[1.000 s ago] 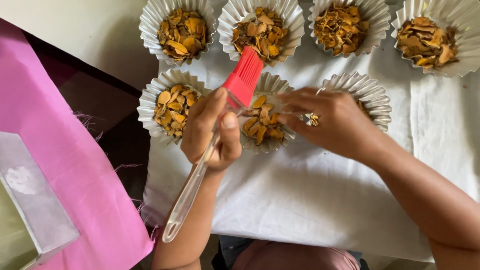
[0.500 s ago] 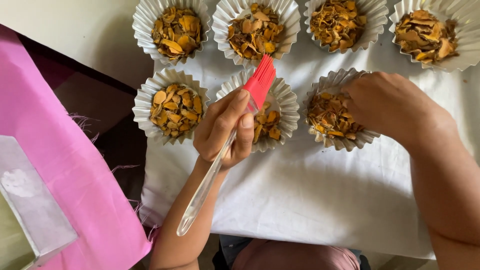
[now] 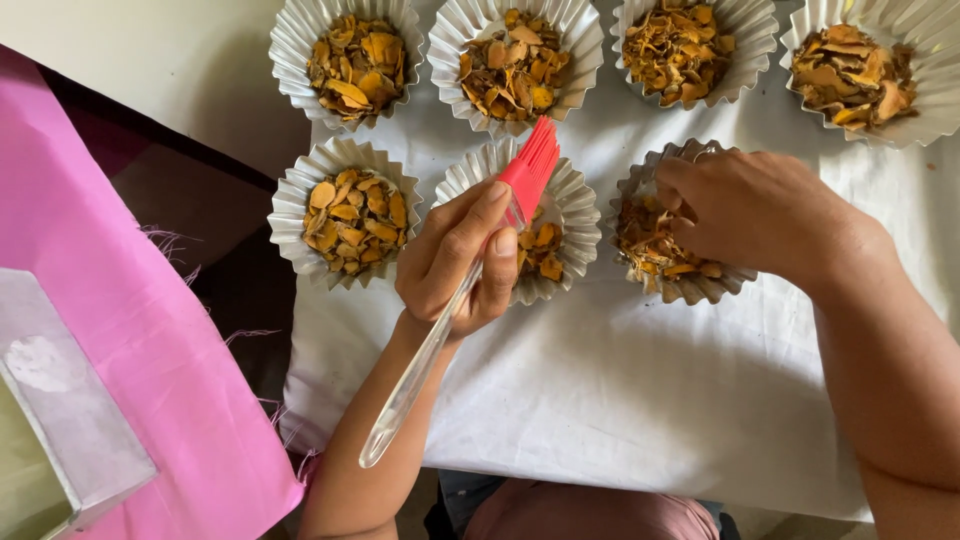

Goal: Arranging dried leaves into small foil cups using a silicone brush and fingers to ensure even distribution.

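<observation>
Two hands work on a white cloth (image 3: pixel 620 400). Left hand (image 3: pixel 455 260) grips a red-headed brush (image 3: pixel 470 270) over the middle foil cup (image 3: pixel 570 215). Right hand (image 3: pixel 760 215), right of that cup, pinches chips in the neighbouring cup (image 3: pixel 660 265). Beyond it stand four filled cups (image 3: pixel 515 50).
</observation>
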